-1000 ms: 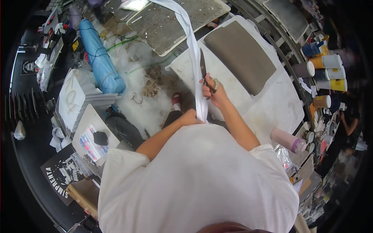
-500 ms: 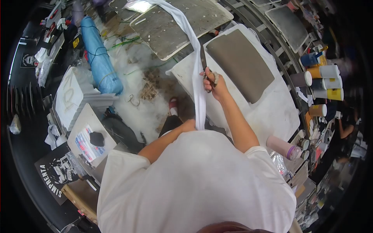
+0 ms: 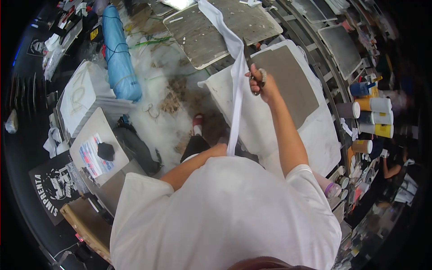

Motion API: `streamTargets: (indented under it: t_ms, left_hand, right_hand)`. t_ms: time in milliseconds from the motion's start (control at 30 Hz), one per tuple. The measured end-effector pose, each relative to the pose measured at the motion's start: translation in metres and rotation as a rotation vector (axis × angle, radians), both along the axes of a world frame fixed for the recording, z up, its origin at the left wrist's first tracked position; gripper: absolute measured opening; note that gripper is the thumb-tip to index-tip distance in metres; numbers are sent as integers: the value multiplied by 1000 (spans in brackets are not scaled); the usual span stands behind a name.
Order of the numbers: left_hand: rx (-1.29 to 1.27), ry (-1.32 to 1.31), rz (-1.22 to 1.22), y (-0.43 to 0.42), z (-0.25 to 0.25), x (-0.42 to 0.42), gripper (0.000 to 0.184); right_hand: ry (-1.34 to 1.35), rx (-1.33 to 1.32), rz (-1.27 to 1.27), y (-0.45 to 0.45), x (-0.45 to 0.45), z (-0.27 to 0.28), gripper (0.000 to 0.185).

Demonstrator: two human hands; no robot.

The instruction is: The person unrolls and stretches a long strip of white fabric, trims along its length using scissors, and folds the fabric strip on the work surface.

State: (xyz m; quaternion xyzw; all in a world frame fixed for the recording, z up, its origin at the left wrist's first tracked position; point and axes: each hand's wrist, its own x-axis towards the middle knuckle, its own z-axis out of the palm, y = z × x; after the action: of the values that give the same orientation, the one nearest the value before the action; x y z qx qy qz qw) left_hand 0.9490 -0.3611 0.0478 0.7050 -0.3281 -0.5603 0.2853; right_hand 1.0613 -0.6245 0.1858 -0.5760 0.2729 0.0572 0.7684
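A long white cloth strip [image 3: 237, 85] runs from the grey board at the top down to my waist. My left hand [image 3: 218, 150] is closed on its lower end, close against my shirt, with the fingers partly hidden. In my right hand [image 3: 258, 82] is a pair of dark scissors [image 3: 247, 54], blades pointing up beside the strip's right edge. My fingers wrap round the handles. Beneath the right hand lies a white-covered surface [image 3: 225, 90] with a grey-brown sheet [image 3: 292, 81] on it.
A worn grey board [image 3: 198, 40] is ahead. To the left are a blue wrapped roll [image 3: 119, 54], a white stack [image 3: 78, 99] and a tilted panel [image 3: 96, 121]. Paint tubs [image 3: 380, 105], a pink bottle [image 3: 330, 188] and another person's arm [image 3: 390, 171] are at the right.
The view has shifted. My right hand with the scissors has moved right and slightly up, away from my left hand. The strip now bends near the blades, and the pink bottle is partly hidden by my sleeve.
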Motion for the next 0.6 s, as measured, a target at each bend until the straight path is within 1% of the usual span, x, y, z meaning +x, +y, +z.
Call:
streamTargets:
  t_ms: [33,133,167,233,267,300,333,367,400,467,533,600]
  left_hand:
    - [-19,-34,37,1,2,0,51]
    - [-40,-33,92,8,-5,2,51]
    - [-41,-32,98,14,-15,4,51]
    - [-84,58,234,31,-53,7,49]
    - [-4,-115,214,38,-68,7,45]
    - [-53,-56,230,42,-50,14,43]
    - [-102,2,242,44,-21,22,41]
    - [-134,75,285,46,-7,26,37]
    - [-131,79,278,50,-4,26,37]
    - [-142,94,342,53,3,29,35]
    - [-130,131,358,56,18,30,34]
    - [-133,215,364,61,27,31,33]
  right_hand:
    - [0,50,18,-4,3,5,66]
    - [-25,150,50,-25,7,7,71]
    - [-54,205,57,-31,7,5,75]
    - [-53,219,41,-35,3,2,77]
    - [-55,233,18,-38,-1,-1,79]
    - [-67,278,40,-42,-5,-8,77]
    - [-65,277,41,-42,-9,-16,77]
    - [-37,235,47,-41,-14,-25,77]
    - [-8,196,49,-38,-22,-29,77]
    - [44,198,63,-34,-38,-37,77]
    - [133,144,124,-26,-48,-37,78]
    - [131,193,158,-26,-50,-43,77]
